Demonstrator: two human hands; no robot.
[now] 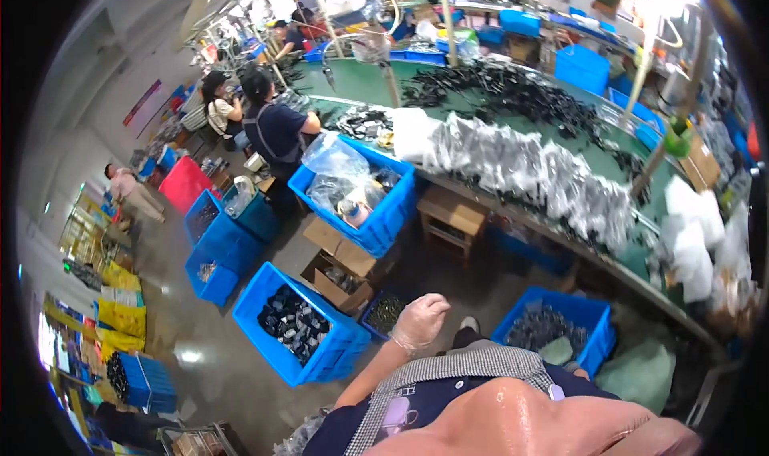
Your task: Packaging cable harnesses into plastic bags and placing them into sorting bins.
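My left hand [422, 321], in a thin clear glove, hangs in front of my body with its fingers curled in. Nothing shows between or beyond the fingers. Close below it, to the left, stands a small dark crate [385, 315] of small greenish-brown pieces. Further left a large blue bin [340, 352] holds many black parts. Right of my legs is another blue bin [597, 340], filled with small dark grey pieces, with a pale green cloth or bag at its near edge. My right hand does not show.
A long green worktable [352, 87] crosses ahead, bearing black parts and a row of clear plastic bags [521, 163]. Under its edge stands a wooden stool [452, 213]. A raised blue crate [392, 223] holds bagged items. Two seated workers [272, 131] are at the table's left; another person [136, 191] stands further off.
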